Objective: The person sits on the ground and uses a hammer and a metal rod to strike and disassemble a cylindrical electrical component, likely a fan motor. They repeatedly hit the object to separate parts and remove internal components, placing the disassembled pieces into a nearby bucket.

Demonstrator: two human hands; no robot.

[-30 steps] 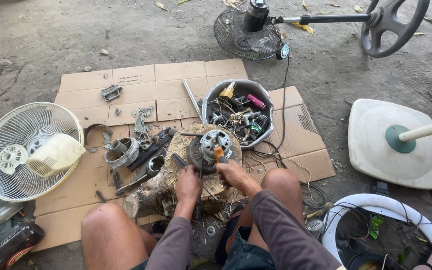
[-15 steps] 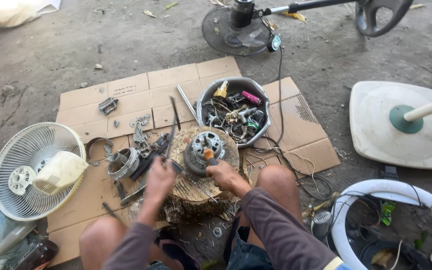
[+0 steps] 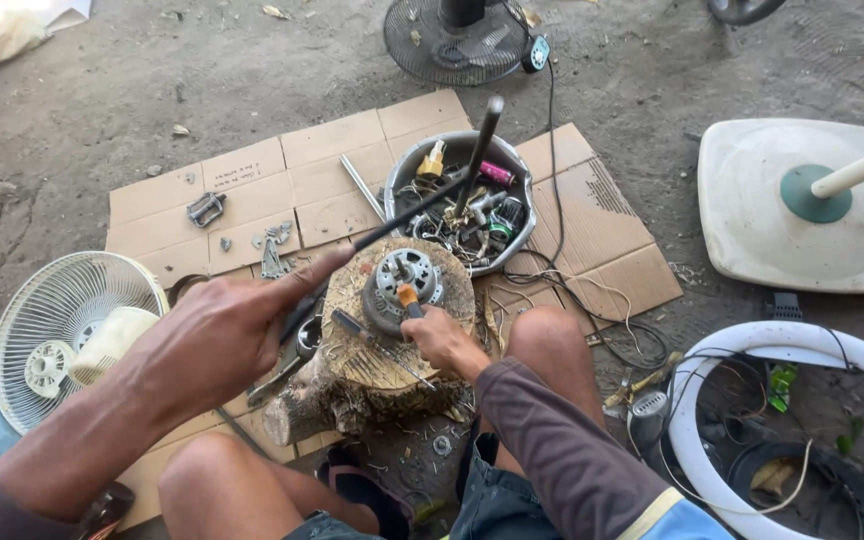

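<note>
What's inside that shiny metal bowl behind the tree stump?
The metal bowl holds tangled wires, small metal parts, a pink piece and a yellow piece. The hammer raised by the left hand crosses it, hiding some; the bottom is covered.

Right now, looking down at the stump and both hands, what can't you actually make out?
Head view only:
- Tip of the orange-handled screwdriver: hidden in the round metal fan motor.
- Left hand's grip on the long dark metal rod: fingers hidden behind the hand's back.
- Grey metal bowl's contents: too small and tangled.
- Black fan base: cut off by the top edge.
</note>
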